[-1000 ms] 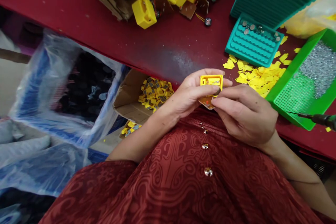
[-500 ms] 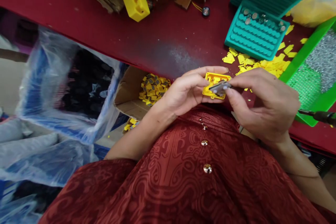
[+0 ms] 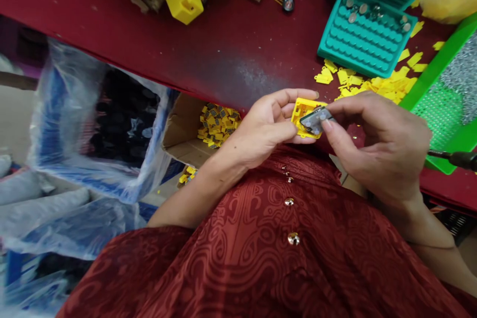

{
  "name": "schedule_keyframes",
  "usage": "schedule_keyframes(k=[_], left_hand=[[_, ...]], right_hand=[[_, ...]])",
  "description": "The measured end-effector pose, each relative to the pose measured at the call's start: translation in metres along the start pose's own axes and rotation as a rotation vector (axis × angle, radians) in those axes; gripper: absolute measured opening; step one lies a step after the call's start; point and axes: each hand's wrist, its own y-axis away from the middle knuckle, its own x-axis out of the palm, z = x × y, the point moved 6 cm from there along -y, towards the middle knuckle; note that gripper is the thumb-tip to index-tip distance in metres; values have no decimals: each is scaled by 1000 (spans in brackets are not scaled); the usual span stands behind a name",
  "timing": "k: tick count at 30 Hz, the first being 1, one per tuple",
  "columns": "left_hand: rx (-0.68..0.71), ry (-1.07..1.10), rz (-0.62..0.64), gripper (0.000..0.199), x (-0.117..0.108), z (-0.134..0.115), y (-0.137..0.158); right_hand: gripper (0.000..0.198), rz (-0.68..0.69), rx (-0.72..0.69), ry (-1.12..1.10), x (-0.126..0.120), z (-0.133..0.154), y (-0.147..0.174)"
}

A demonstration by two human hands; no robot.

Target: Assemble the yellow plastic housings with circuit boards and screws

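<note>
My left hand (image 3: 270,121) is closed around a small yellow plastic casing (image 3: 299,111), its open side facing up. Between thumb and forefinger of my right hand (image 3: 376,139) is a flat grey panel (image 3: 315,120) with pale round spots. The panel lies tilted over the casing's right part and hides some of its inside. I cannot tell whether it touches the casing. A dark screwdriver shaft (image 3: 441,154) shows beside my right hand; whether the hand holds it is hidden.
A teal ridged tray (image 3: 372,44) with several round metal pieces stands on the red table (image 3: 238,49). Loose yellow pieces (image 3: 395,87) lie below it, beside a green basket (image 3: 421,97) of screws. A cardboard box (image 3: 182,131) of small yellow parts stands left of my hands.
The grey panel has turned from nearly edge-on to showing more of its flat face. My left thumb has moved down along the casing. The view has shifted slightly.
</note>
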Motion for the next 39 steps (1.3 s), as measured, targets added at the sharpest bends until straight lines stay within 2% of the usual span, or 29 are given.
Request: schedule_keyframes(k=[9,13,16,19,21,24,27,29,34,39], left_hand=[[85,-67,11,46,0,1,-2],[93,-119,31,50,0,6,-5],[95,-146,23,55,-1,8,-5],[115,-174,8,56,-1,6,-5],[119,-183,3,57,-1,6,-6],[98,-157,-2,59,-2,9,-6],[67,-101,-28,57,-3,10,-6],[47,-85,-51,50,-3,10,-5],[61,-109,-74,46,-2,8,-5],[71,-96,-85,47,-3,11,-9]], right_hand=[[13,33,-148,79,-3,3,0],[16,50,-127,160,-2,2,1],[18,57,-119,155,-1,0,1],[12,78,-159,176,0,-2,-1],[8,112,-136,180,1,-6,-2],[13,142,-128,171,4,-9,-4],[16,50,-186,148,4,-7,-3],[17,-12,-171,104,4,-9,-3],[20,-31,-65,50,12,-19,0],[16,-116,-102,134,12,-20,4]])
